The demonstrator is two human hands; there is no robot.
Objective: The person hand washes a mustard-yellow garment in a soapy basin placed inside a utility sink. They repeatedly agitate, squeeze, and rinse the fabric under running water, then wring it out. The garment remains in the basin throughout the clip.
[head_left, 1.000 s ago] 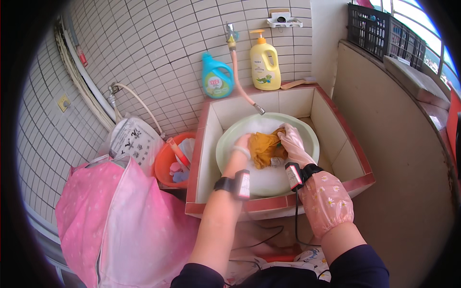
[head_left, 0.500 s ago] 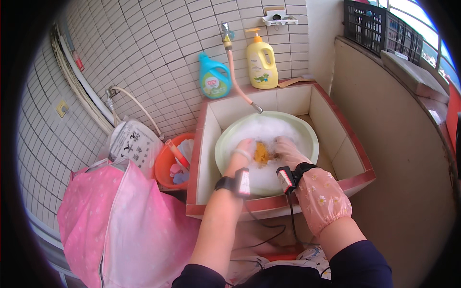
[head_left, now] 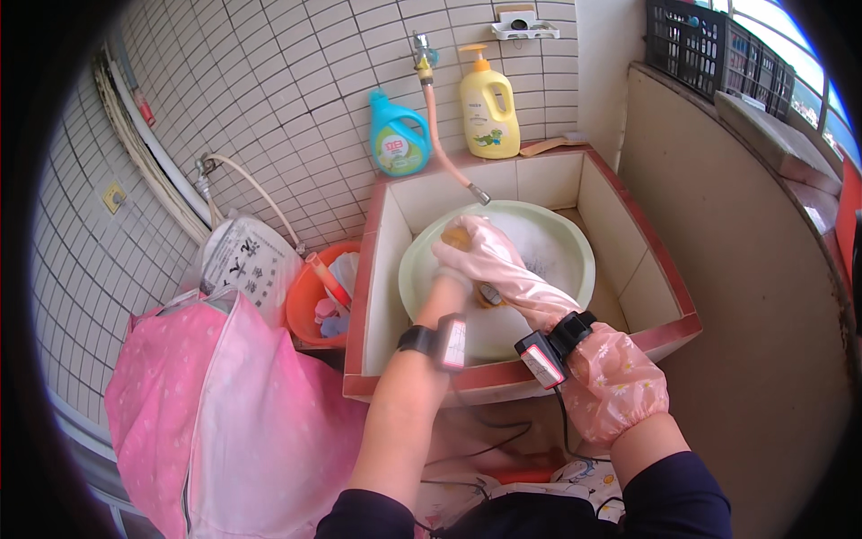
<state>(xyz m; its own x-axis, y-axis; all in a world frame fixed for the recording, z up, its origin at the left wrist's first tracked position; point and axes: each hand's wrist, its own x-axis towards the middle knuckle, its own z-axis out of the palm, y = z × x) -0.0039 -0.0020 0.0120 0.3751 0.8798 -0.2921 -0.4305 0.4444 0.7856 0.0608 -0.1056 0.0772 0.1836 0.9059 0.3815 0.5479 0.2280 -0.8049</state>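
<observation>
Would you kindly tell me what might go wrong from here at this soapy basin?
Suds in the pale green basin might splash the black right-wrist device. Its cable hangs down in front of the sink, so it could snag. The pink hose ends close by the right hand in this view; lifting the hand may bump it.

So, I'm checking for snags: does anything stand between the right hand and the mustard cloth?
Nothing visible, apart from the pink glove it wears: the right hand touches the mustard cloth over the basin. The hose hangs near the basin's far rim, beyond the hand, not in between.
</observation>
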